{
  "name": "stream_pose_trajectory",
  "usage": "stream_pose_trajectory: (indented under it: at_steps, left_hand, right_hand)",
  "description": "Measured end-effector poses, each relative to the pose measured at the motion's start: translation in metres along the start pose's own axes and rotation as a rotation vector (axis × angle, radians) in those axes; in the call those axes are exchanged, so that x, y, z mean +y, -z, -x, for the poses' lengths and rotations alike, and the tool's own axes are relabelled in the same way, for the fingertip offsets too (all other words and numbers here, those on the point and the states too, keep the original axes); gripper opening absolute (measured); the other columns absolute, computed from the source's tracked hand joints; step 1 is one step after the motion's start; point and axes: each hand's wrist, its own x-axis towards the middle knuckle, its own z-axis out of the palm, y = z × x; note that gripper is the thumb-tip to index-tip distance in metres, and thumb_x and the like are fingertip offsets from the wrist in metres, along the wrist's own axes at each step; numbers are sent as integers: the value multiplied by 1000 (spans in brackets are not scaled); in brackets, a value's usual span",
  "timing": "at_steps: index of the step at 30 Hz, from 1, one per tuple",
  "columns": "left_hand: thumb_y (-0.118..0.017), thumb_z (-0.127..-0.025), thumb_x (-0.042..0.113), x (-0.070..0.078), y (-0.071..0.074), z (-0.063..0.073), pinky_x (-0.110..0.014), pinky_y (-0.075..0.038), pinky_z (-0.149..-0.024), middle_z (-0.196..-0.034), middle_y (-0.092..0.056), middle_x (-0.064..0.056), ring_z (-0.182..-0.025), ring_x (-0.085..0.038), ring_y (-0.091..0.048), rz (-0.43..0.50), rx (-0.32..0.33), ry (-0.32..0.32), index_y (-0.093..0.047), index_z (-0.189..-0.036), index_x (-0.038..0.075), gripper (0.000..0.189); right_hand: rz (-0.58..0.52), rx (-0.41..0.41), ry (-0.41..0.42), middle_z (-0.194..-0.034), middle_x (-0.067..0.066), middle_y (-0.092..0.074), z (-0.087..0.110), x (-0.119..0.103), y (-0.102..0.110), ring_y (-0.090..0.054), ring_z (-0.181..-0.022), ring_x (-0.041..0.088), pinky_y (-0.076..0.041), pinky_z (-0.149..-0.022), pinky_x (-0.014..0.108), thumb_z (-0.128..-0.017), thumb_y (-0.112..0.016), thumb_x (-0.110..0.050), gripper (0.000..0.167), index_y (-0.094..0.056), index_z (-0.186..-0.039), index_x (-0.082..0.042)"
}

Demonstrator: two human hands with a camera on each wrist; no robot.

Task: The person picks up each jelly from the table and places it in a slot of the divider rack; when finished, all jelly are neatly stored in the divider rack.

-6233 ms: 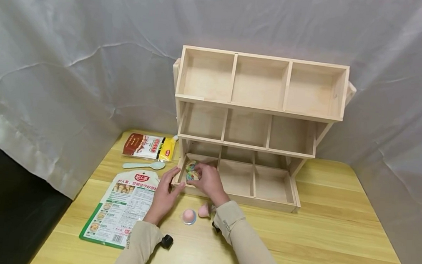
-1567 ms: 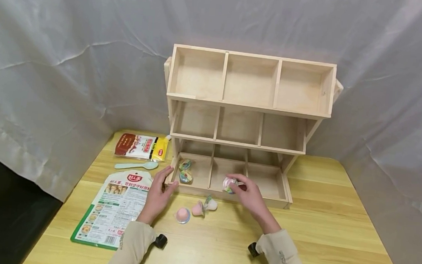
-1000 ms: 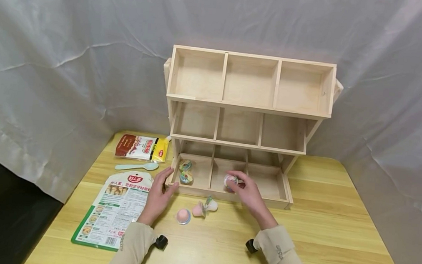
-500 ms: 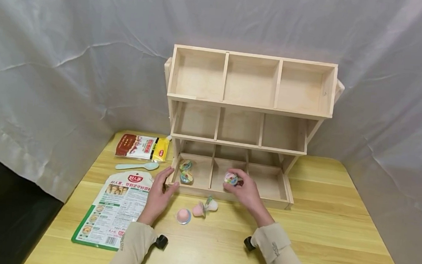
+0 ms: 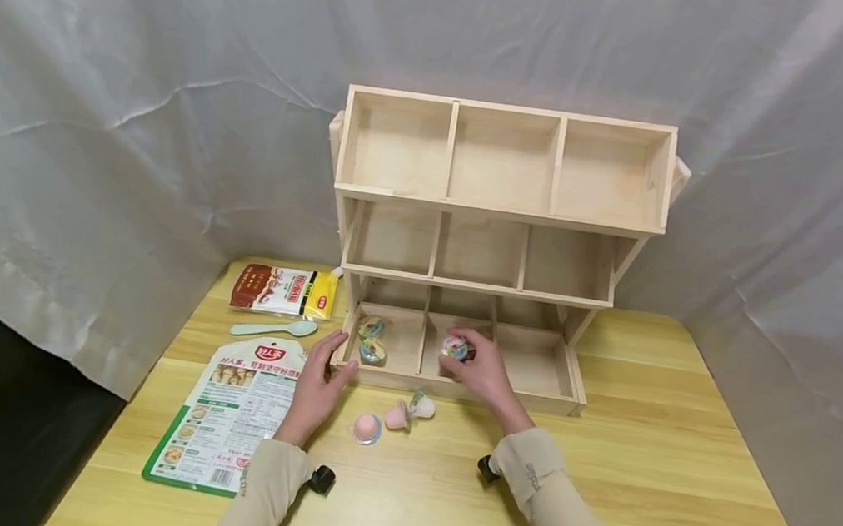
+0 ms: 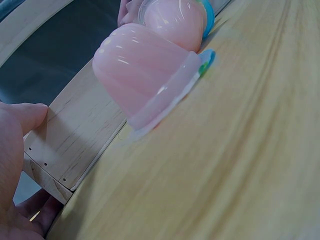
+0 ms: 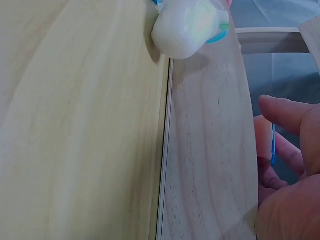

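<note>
In the head view my right hand [image 5: 482,367] pinches a jelly cup [image 5: 455,348] with a printed lid, over the middle compartment of the bottom tier. The right wrist view shows its orange-pink side [image 7: 264,138] among the fingers. My left hand [image 5: 316,383] grips the front left corner of the wooden rack [image 5: 504,213], thumb on the front board and fingers round the side. Two jelly cups [image 5: 372,351] lie lid-up in the bottom left compartment. On the table in front sit an upturned pink cup [image 5: 366,428], a tipped pink cup [image 5: 396,415] and a white cup [image 5: 424,406].
Left of the rack lie a red, white and yellow spouted pouch [image 5: 285,290], a pale spoon [image 5: 274,329] and a flat white-and-green packet [image 5: 231,413]. The rack has three tiers, each split into three compartments. Grey cloth [image 5: 142,105] surrounds the table.
My right hand has gone from the bottom left compartment to the middle one with another jelly cup, lately shifting slightly left and turning its lid. The left hand stays at the rack's corner.
</note>
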Motion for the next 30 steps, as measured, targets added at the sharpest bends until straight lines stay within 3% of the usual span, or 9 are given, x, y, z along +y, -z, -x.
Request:
stream_pose_trajectory:
  at_steps: [6, 15, 26, 30]
  left_hand:
    - [-67, -102, 27, 0, 0, 0, -56, -28, -126, -164, -38, -12, -153, -35, -33, -4, -19, 6, -46, -154, 11, 58]
    - [-67, -102, 26, 2, 2, 0, -57, -27, -126, -163, -39, -13, -152, -36, -34, -4, -5, -5, -47, -154, 10, 58]
    - [-67, -102, 25, 4, 2, 0, -57, -28, -126, -164, -38, -13, -152, -36, -34, -1, -9, 3, -47, -154, 10, 58]
    - [-67, -102, 26, 2, 2, 1, -58, -28, -126, -164, -38, -13, -152, -36, -34, -5, -12, 1, -46, -154, 10, 58]
  right_hand:
    - [54, 15, -2, -114, 20, -69, -7, 3, -8, -64, -75, 19, -57, -56, 25, -88, -81, -8, 50, -65, -136, -8]
    - [174, 25, 15, -124, 18, -70, -15, 1, -13, -69, -98, 28, -61, -73, 33, -88, -82, -13, 50, -67, -135, -8]
    - [207, 33, 17, -127, 20, -70, -20, -1, -15, -68, -110, 36, -58, -93, 50, -88, -82, -13, 48, -68, -134, -7]
    - [221, 36, 33, -126, 20, -70, -22, 1, -16, -68, -110, 38, -58, -94, 52, -87, -83, -12, 48, -68, -133, -7]
